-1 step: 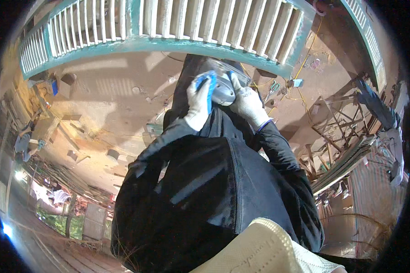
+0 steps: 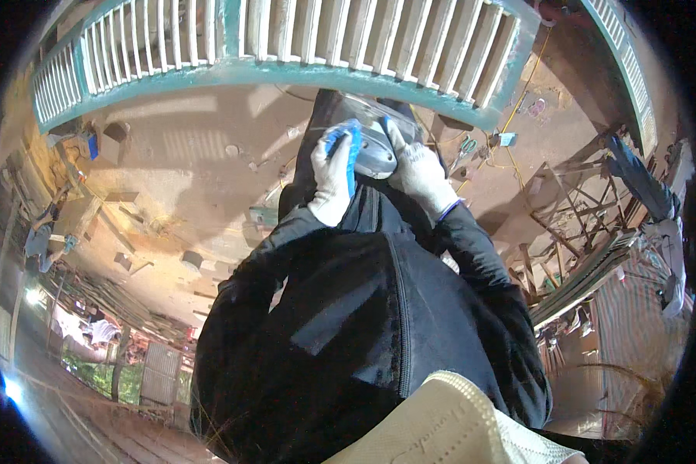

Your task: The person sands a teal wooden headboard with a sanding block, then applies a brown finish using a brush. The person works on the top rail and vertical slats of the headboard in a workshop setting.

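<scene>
In front of my lap, a grey rounded device (image 2: 375,157) with small dark spots on its face sits between my gloved hands. Its far part looks clear or shiny and is blurred. My right hand (image 2: 421,172), in a white glove with blue on the thumb, grips its right side. My left hand (image 2: 332,174), in a white glove with a blue palm, is curled closed beside the device's left edge. What its fingers pinch, if anything, does not show. Just beyond the hands runs the lower rail of a teal frame (image 2: 286,73) with white slats (image 2: 309,31).
Scissors (image 2: 465,147) and a light blue item (image 2: 506,139) lie on the floor at right, near a yellow cord (image 2: 518,104). Wooden frames (image 2: 564,205) are heaped farther right. Another slatted teal panel (image 2: 622,62) stands far right. At far left is another person (image 2: 39,243).
My left hand has shifted slightly left and its fingers sit a little apart from the device's face. The right hand and device have barely moved.
</scene>
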Available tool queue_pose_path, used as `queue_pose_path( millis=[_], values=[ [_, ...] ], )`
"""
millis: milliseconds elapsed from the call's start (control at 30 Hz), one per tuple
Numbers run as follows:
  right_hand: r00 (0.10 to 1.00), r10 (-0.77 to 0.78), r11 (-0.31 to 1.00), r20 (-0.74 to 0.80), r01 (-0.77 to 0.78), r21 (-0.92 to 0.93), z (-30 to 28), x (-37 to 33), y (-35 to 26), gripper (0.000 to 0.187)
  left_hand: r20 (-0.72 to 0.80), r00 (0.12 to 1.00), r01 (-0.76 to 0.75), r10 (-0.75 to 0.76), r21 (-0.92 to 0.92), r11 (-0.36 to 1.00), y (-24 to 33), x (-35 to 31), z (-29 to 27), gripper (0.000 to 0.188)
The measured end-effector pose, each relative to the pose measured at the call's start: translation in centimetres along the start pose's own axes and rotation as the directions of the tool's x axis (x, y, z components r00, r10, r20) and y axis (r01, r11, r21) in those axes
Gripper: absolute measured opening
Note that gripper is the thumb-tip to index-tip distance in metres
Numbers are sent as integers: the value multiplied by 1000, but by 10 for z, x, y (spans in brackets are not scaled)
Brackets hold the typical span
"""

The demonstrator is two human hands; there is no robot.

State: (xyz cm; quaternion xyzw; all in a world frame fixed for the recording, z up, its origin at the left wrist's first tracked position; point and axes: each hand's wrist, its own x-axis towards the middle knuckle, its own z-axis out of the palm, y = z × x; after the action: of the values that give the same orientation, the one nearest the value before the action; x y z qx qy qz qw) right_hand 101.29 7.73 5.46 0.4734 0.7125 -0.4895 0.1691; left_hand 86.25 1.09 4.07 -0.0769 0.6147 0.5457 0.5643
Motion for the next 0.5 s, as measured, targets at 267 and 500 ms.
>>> queue_pose_path(
  millis=[267,500],
  values=[
    [999,-21,990,-24,18,-143,-31,18,18,91,131,963,-264,235,291,920,2,5,31,19],
    [1000,6,992,4,-5,-125,-66,21,41,86,157,895,-446,418,358,820,-29,20,67,12]
  ],
)
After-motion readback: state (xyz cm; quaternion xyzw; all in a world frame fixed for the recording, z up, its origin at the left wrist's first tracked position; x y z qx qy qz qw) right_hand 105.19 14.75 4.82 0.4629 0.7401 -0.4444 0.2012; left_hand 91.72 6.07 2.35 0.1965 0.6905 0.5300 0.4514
